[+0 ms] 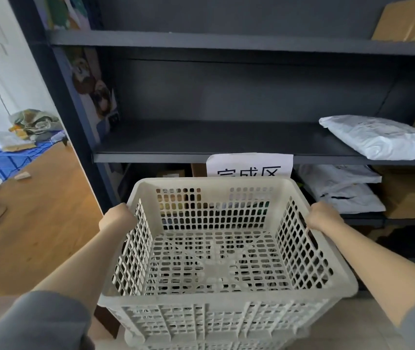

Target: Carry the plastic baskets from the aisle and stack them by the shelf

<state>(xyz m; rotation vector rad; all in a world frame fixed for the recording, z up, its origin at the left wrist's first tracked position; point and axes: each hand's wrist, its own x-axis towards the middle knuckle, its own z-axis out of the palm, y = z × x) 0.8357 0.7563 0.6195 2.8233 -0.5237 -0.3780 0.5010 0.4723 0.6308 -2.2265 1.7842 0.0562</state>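
**Basket held at the shelf: watch the set-down**

An empty cream plastic basket is held up in front of the dark shelf, its far rim just below a paper sign taped to the shelf edge. The left hand is closed over the left rim and the right hand over the right rim, both gripping near the far corners.

With both grips far forward, the near end could sag or swing if either hand loosens. The far rim might catch the sign or knock the shelf edge when lowered. White parcels lie on the shelf to the right, one overhanging, so a sideways drift could nudge it. What lies beneath the basket is mostly hidden, so nesting it squarely is uncertain.
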